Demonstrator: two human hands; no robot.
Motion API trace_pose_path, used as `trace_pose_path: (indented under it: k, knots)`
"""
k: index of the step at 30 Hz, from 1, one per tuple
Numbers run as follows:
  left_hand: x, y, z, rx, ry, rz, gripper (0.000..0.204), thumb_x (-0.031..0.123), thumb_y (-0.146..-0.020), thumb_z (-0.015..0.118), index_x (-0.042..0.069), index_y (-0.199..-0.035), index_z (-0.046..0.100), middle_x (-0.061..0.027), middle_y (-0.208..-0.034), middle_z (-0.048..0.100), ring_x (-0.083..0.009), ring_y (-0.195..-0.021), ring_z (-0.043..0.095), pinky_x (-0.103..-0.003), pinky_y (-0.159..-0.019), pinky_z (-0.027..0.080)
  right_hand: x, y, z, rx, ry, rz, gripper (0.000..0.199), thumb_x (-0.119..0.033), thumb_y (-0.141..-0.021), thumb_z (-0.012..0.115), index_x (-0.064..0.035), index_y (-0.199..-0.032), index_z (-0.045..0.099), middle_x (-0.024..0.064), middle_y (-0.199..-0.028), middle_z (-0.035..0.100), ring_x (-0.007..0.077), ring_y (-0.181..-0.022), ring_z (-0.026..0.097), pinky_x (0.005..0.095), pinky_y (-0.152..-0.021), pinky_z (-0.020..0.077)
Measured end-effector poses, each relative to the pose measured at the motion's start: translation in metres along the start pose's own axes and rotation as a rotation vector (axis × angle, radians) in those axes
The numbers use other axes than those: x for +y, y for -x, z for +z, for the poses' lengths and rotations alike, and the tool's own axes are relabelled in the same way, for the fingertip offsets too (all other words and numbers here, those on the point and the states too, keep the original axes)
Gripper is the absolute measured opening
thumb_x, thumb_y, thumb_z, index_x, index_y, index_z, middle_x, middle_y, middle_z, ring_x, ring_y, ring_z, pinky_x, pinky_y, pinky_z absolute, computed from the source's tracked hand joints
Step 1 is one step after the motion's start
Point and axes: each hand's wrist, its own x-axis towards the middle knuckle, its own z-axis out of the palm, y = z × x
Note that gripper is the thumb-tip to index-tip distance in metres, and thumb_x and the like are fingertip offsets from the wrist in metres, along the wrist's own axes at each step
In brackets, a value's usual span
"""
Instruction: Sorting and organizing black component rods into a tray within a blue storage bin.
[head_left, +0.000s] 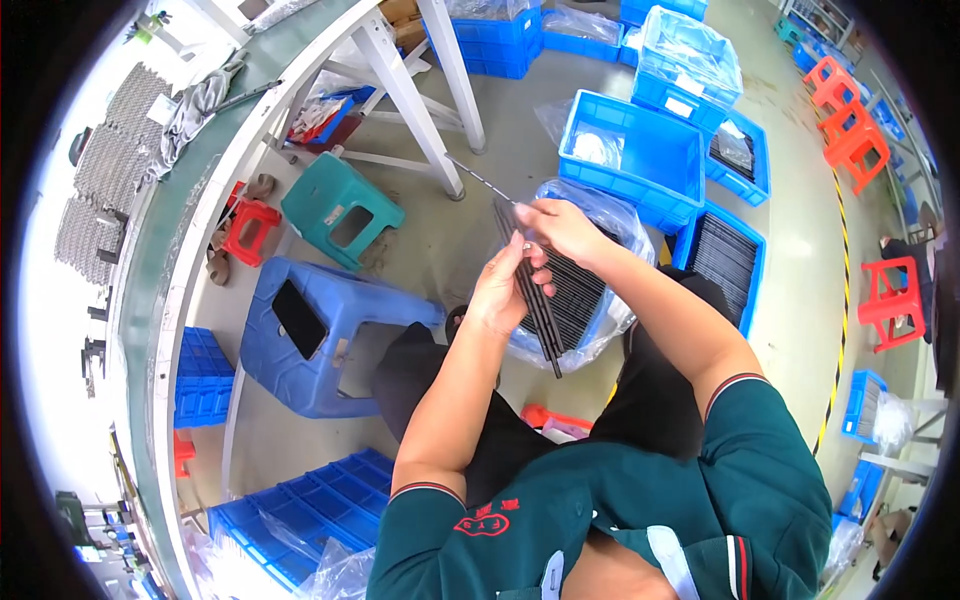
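My left hand (506, 288) is wrapped round a small bundle of long, thin dark strips (546, 338), which point down toward my lap and up past my fingers. Close above it, my right hand (566, 230) pinches a slender greyish rod (482, 179) that slants out to the upper left. Whether the rod touches the strips is hidden by my fingers. Beneath both hands, between my knees, is a blue crate lined with clear plastic (625, 215). More dark strips (578, 305) lie in rows inside it.
A blue stool (275, 365) with a black phone (299, 318) on it stands at my left, with a teal stool (325, 200) beyond. A blue bin (640, 125) sits ahead; another crate of dark strips (722, 262) is at right. A long workbench (190, 230) runs along the left.
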Motion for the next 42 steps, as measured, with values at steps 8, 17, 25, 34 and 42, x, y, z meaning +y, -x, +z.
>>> trace_pose_path:
  k: [8,17,25,34,42]
  knots:
    - [0.037,-0.007,-0.023,0.289,0.166,0.364,0.033,0.039,-0.091,0.052,0.007,-0.084,0.053,-0.0004,-0.07,0.046,-0.0131,-0.06,0.045,-0.033,-0.056,0.043,-0.011,0.056,-0.016,-0.21,-0.28,-0.01,0.021,-0.017,-0.091,0.05,0.0014,-0.096,0.059,-0.0017,-0.058,0.045,0.0051,-0.049,0.041,0.0198,-0.044,0.0318]
    - [0.038,-0.007,-0.02,0.406,0.127,0.489,0.034,0.038,-0.091,0.052,0.005,-0.086,0.055,-0.0018,-0.067,0.044,-0.0143,-0.058,0.047,-0.033,-0.052,0.047,-0.001,0.074,-0.009,-0.268,-0.098,-0.019,0.016,-0.015,-0.087,0.056,-0.0003,-0.088,0.062,-0.0021,-0.058,0.049,0.0054,-0.052,0.044,0.0219,-0.048,0.0354]
    - [0.029,-0.012,-0.005,0.51,-0.008,0.506,0.032,0.036,-0.09,0.055,0.006,-0.081,0.056,0.001,-0.063,0.044,-0.0114,-0.052,0.047,-0.028,-0.047,0.044,-0.009,0.077,0.0,-0.202,-0.161,0.038,0.026,-0.009,-0.086,0.056,-0.0027,-0.11,0.05,-0.0009,-0.059,0.048,0.0058,-0.052,0.045,0.0225,-0.046,0.0348]
    - [0.005,-0.012,0.013,0.393,-0.131,0.429,0.029,0.031,-0.09,0.056,0.005,-0.077,0.058,0.0003,-0.059,0.051,-0.0099,-0.049,0.047,-0.025,-0.046,0.041,-0.01,0.051,0.018,-0.168,-0.216,0.012,0.038,-0.017,-0.089,0.054,0.0005,-0.121,0.042,0.0044,-0.059,0.055,0.0098,-0.048,0.051,0.0237,-0.046,0.0398]
    - [-0.01,-0.011,0.009,0.333,-0.275,0.058,0.032,0.038,-0.086,0.06,0.007,-0.079,0.056,-0.0021,-0.069,0.053,-0.0148,-0.057,0.049,-0.032,-0.051,0.044,-0.004,-0.002,-0.018,-0.139,-0.375,0.119,0.028,-0.033,-0.087,0.06,-0.0052,-0.085,0.056,-0.0023,-0.062,0.046,0.0026,-0.048,0.037,0.0194,-0.04,0.0235]
